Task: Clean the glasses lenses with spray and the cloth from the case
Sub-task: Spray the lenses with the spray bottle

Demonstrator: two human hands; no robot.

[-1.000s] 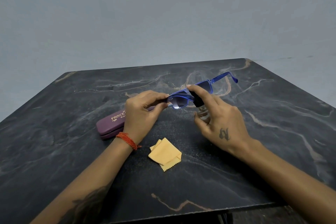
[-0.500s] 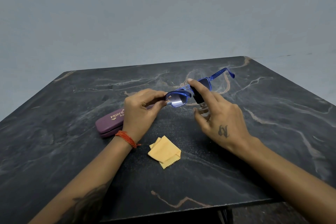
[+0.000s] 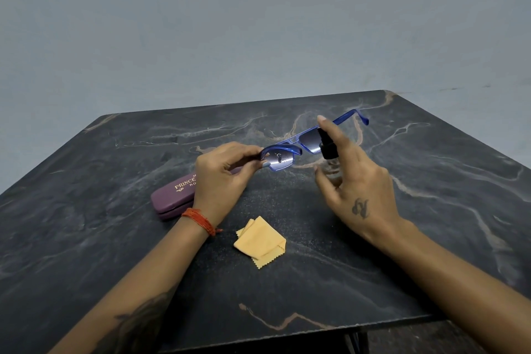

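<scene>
Blue glasses (image 3: 298,145), one cloth (image 3: 261,241)

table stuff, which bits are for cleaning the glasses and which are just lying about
For the job:
- glasses, in the left hand
- spray bottle, in the right hand
- yellow cloth

Lying about:
- purple case, closed
- the table itself

We held blue-framed glasses (image 3: 298,144) above the table's middle, small spray bottle (image 3: 330,156) beside them, folded yellow cloth (image 3: 260,241) lay nearer the front edge, purple case (image 3: 172,195) shut at left.
</scene>
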